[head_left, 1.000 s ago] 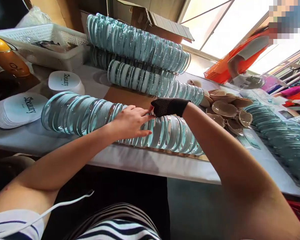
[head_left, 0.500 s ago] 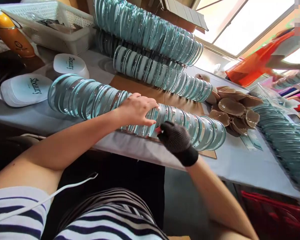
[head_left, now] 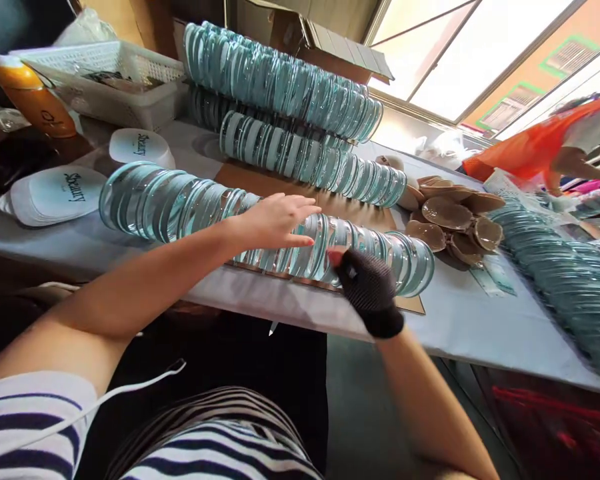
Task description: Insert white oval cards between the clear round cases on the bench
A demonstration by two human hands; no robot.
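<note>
A long row of clear, bluish round rings with white bands (head_left: 180, 207) lies on its side along the front of the table. My bare left hand (head_left: 280, 223) rests across the middle of this row, palm down, fingers stretched and thumb apart. Just right of it, my right hand (head_left: 367, 280) wears a black dotted glove with the thumb tip uncovered. Its fingers are curled in at the row's front side, and whatever they may hold is hidden. Cardboard (head_left: 413, 305) shows beneath the row. A small white sliver (head_left: 273, 328) appears below the table edge, against dark cloth.
Behind stand more ring rows (head_left: 310, 157). White "Sbeauty" cards (head_left: 55, 193), a white basket (head_left: 150, 100) and an orange bottle (head_left: 43, 100) are at left. Brown oval pieces (head_left: 447, 213) and another ring stack (head_left: 555, 267) lie right. A person in orange (head_left: 545, 143) works beyond.
My right hand has shifted slightly right, away from my left hand. My left hand stays on the row. The white sliver has come into view, and the camera view has shifted a little.
</note>
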